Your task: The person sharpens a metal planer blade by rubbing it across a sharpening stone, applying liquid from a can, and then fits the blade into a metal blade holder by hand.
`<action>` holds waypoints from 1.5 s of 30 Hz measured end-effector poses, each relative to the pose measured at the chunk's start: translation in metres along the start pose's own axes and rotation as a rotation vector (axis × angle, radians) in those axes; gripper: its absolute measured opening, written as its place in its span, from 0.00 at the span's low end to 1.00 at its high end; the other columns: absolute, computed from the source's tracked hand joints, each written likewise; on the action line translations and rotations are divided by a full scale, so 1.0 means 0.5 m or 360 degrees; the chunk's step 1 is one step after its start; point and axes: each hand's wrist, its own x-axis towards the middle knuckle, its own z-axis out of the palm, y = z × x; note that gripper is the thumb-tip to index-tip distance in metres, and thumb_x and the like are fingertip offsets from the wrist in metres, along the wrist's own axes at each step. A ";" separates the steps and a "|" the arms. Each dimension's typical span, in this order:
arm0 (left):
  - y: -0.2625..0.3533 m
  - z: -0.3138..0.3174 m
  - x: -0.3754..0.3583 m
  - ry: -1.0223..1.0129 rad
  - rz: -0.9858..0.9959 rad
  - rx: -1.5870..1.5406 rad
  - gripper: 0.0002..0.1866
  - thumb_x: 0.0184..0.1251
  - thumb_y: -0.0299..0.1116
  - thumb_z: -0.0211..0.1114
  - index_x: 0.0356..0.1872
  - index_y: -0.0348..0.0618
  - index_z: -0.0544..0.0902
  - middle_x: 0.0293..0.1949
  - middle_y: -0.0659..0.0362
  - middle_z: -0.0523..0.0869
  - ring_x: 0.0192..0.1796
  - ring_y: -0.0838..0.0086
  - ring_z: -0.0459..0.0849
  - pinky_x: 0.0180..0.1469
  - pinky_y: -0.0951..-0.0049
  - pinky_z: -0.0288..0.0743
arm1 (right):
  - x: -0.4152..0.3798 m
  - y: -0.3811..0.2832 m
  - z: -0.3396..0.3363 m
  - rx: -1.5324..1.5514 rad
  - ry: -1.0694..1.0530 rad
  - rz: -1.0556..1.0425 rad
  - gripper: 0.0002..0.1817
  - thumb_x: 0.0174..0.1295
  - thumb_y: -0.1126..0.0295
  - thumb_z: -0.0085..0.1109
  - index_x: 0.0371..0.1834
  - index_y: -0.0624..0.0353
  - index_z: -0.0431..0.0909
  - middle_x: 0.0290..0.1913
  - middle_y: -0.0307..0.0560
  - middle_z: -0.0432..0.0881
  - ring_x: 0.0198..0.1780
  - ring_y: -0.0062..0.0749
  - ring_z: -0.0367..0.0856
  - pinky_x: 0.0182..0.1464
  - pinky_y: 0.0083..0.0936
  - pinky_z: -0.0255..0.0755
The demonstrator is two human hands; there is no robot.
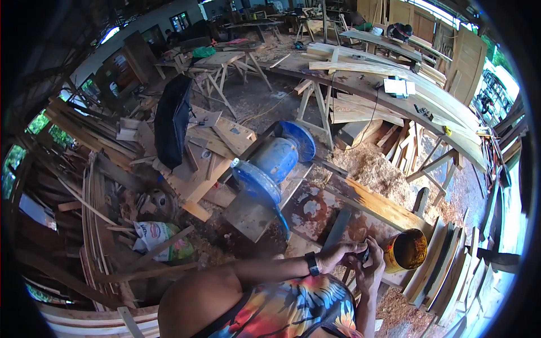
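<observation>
My left hand (333, 257), with a dark watch (311, 263) on its wrist, meets my right hand (371, 270) in front of my chest. Both have their fingers closed around a small dark object (365, 257), too small and covered to name. Just right of my right hand stands a yellow can (407, 250), its inside stained dark. Beyond my hands is a wet-looking, stained board surface (315, 209) with a dark wooden strip (337, 228) lying on it.
A blue machine (273, 160) with round guards stands ahead. Left of it, a black umbrella-like thing (172, 121) rests over wood pieces. Long boards cover a workbench (389, 96); shavings (377, 169) lie below. Planks (451, 270) lean at right. A person (399, 32) bends over boards far back.
</observation>
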 end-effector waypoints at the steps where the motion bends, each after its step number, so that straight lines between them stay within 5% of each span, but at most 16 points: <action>1: 0.001 0.002 -0.002 0.0013 -0.0001 0.0006 0.21 0.76 0.52 0.62 0.59 0.50 0.82 0.51 0.68 0.86 0.52 0.80 0.85 0.52 0.69 0.81 | 0.000 0.001 0.000 0.0002 0.0000 0.0002 0.33 0.52 0.66 0.75 0.64 0.62 0.77 0.64 0.58 0.80 0.67 0.56 0.75 0.69 0.46 0.69; 9: 0.015 0.004 -0.009 0.0005 0.0027 -0.0150 0.17 0.75 0.48 0.64 0.52 0.47 0.83 0.46 0.61 0.88 0.42 0.75 0.89 0.50 0.66 0.84 | 0.001 0.005 -0.001 0.0000 -0.0003 -0.0007 0.34 0.52 0.67 0.74 0.64 0.61 0.77 0.64 0.58 0.80 0.66 0.55 0.77 0.67 0.45 0.70; 45: 0.026 0.011 -0.010 -0.0002 0.0050 -0.0211 0.16 0.74 0.46 0.66 0.49 0.44 0.84 0.42 0.60 0.88 0.43 0.71 0.89 0.49 0.64 0.84 | 0.005 0.010 -0.002 0.0006 0.0024 -0.0036 0.35 0.56 0.54 0.73 0.63 0.63 0.77 0.63 0.59 0.80 0.64 0.57 0.78 0.66 0.45 0.71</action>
